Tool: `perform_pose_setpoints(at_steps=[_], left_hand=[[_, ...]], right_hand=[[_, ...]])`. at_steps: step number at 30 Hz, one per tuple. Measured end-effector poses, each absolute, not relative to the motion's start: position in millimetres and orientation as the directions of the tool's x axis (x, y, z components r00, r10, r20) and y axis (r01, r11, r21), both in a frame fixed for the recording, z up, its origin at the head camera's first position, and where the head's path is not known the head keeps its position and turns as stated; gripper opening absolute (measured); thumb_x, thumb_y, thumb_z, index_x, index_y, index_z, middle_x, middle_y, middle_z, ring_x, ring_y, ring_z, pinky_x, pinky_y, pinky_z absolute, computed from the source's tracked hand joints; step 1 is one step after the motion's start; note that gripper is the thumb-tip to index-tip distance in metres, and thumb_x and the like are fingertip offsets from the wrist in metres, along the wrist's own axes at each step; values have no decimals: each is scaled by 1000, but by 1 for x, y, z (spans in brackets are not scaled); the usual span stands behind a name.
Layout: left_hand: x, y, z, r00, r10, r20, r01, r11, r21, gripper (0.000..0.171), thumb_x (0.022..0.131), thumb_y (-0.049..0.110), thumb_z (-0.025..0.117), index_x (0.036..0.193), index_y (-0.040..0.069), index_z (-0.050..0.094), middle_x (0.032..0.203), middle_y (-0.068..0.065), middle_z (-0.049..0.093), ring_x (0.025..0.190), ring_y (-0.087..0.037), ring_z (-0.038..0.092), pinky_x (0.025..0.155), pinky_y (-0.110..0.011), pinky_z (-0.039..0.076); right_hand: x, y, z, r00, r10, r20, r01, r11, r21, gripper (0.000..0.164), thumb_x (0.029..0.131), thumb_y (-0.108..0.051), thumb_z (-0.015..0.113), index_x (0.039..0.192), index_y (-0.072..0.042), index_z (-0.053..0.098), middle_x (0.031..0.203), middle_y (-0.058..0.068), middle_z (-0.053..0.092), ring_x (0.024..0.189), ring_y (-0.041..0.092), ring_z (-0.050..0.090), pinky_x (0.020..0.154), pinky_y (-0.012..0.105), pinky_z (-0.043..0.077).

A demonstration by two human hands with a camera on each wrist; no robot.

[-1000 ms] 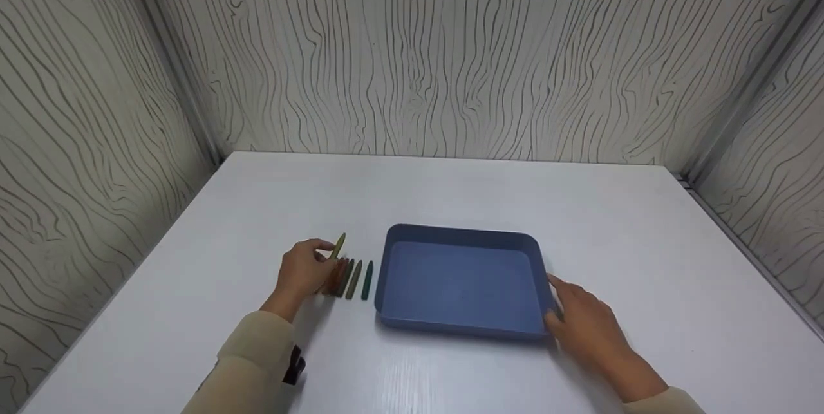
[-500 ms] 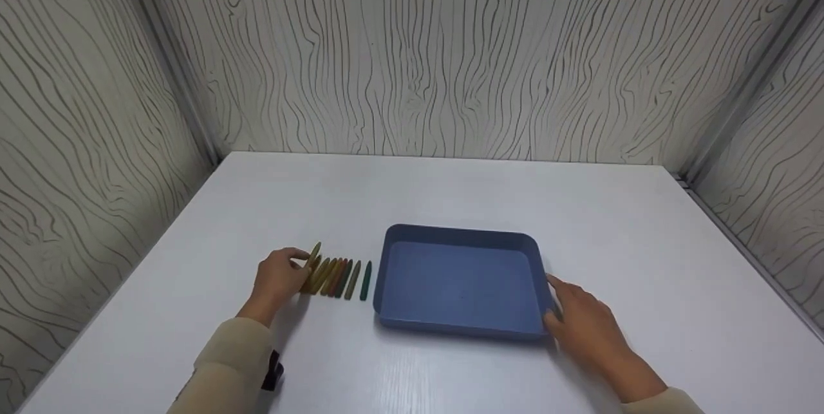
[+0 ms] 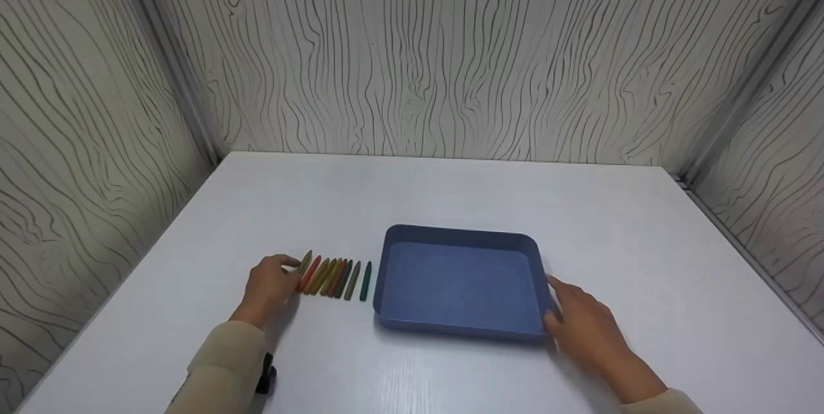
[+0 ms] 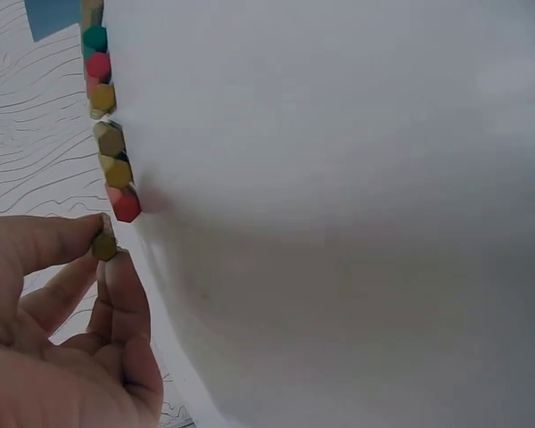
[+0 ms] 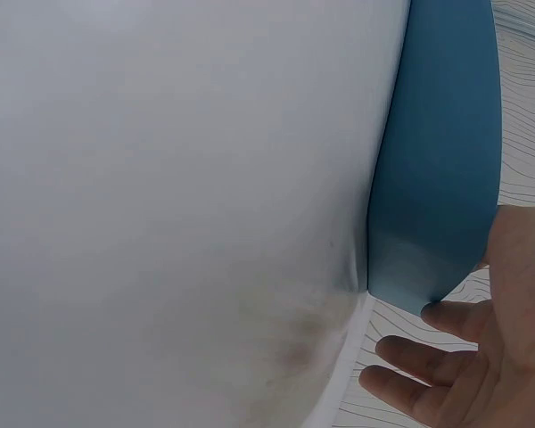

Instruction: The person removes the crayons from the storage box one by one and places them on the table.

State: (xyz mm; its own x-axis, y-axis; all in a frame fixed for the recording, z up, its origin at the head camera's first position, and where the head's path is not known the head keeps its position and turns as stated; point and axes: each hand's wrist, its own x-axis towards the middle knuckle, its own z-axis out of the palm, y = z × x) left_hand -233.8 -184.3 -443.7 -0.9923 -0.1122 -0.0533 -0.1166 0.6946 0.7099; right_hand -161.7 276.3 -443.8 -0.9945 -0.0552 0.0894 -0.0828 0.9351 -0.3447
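Note:
At the left end of a row of crayons [image 3: 331,277], my left hand [image 3: 269,284] pinches an olive-yellow crayon [image 4: 105,245] between thumb and fingertips. Beside it lies a red crayon [image 4: 125,207], a small gap away in the left wrist view. The row also has yellow-brown, red and green crayons lying side by side, with a dark green crayon [image 3: 365,281] set apart at the right end. My right hand [image 3: 587,324] holds the right side of a blue tray [image 3: 460,331], thumb over the rim and a fingertip against the outer wall. Nothing lies in the tray.
All of this stands on a white table [image 3: 425,188]. Wood-grain patterned panels [image 3: 412,53] rise behind the table and at both sides. The tray is just right of the crayon row.
My left hand has moved left along the crayon row, lowering the olive-yellow crayon at its left end. More of the row now shows. My right hand and the tray have stayed put.

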Motion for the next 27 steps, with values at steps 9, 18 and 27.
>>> perform_pose_setpoints(at_steps=[9, 18, 27], left_hand=[[-232, -185, -442, -989, -111, -98, -148, 716, 682, 30, 89, 6, 56, 117, -6, 61, 115, -27, 59, 95, -32, 58, 75, -43, 48], [-234, -185, -444, -986, -119, -116, -166, 757, 632, 32, 88, 9, 54, 116, -4, 62, 123, -28, 55, 106, -39, 55, 82, -50, 43], [-232, -184, -442, -984, -129, -125, -179, 770, 612, 34, 89, 11, 55, 120, -4, 60, 120, -28, 58, 103, -40, 56, 82, -51, 43]], right_hand=[[-161, 276, -442, -997, -50, 63, -68, 942, -328, 59, 91, -18, 55, 142, 4, 37, 135, 30, 44, 123, 48, 39, 99, 62, 27], [-162, 276, -443, -996, -48, 75, -70, 940, -335, 58, 90, -17, 55, 141, 4, 37, 134, 29, 45, 124, 47, 40, 100, 61, 26], [-162, 277, -445, -993, -59, 106, -91, 938, -334, 57, 89, -15, 55, 140, 5, 40, 132, 30, 47, 122, 48, 42, 98, 62, 29]])
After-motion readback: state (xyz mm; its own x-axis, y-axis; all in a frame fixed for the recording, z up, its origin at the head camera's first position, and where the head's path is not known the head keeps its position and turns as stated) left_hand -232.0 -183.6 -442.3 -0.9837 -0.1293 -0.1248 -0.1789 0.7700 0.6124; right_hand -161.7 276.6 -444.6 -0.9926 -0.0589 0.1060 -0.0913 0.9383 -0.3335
